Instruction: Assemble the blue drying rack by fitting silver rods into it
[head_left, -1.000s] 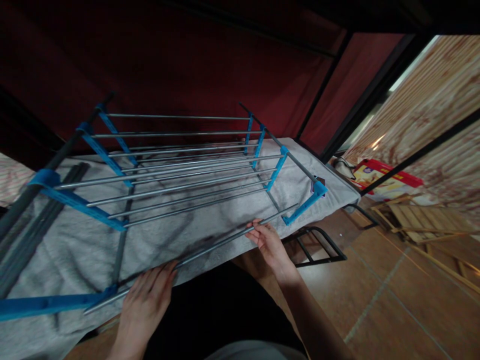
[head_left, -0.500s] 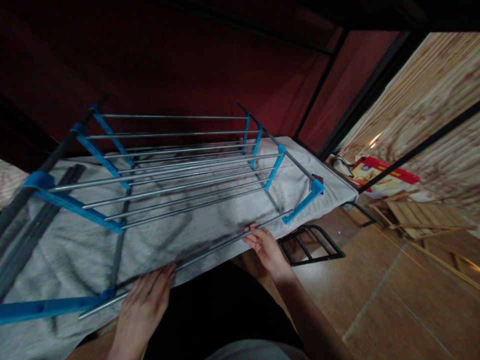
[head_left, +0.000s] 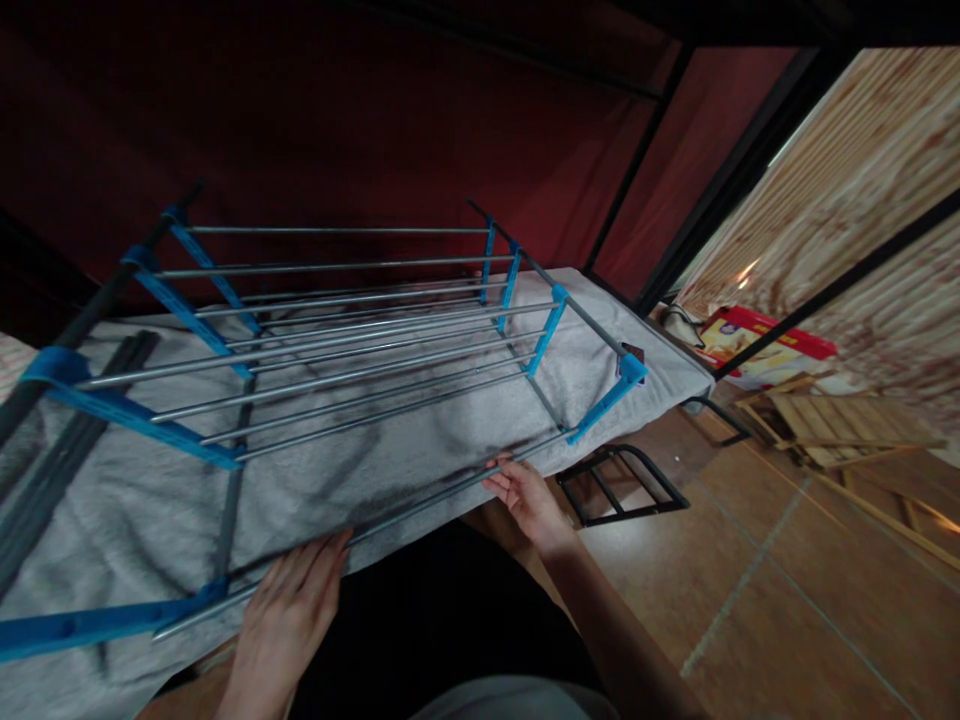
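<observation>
In front of me stands a drying rack with blue plastic arms (head_left: 142,422), dark side tubes and several thin metal rods. My left hand (head_left: 292,605) lies over a loose-looking metal rod (head_left: 420,506) along the near side, fingers wrapped on it. Further right, my right hand (head_left: 529,500) pinches the same rod between thumb and fingers. Its right end meets the lower tip of the right blue arm (head_left: 604,405); whether it sits in a hole, I cannot tell. The left end passes beside the tip of the near left blue arm (head_left: 97,626) and sticks out beyond it.
The rack stands on a grey blanket (head_left: 150,520) over a bed-like surface. Dark tubes (head_left: 60,470) lie at the left. A black metal ladder-like frame (head_left: 630,516), a wooden slatted piece (head_left: 847,425) and a red-yellow box (head_left: 765,345) are at the right. Dark red fabric (head_left: 337,110) hangs behind.
The rod's right end has shifted from overlapping the right blue arm to meeting its lower tip. Both hands keep their hold; the view has shifted slightly.
</observation>
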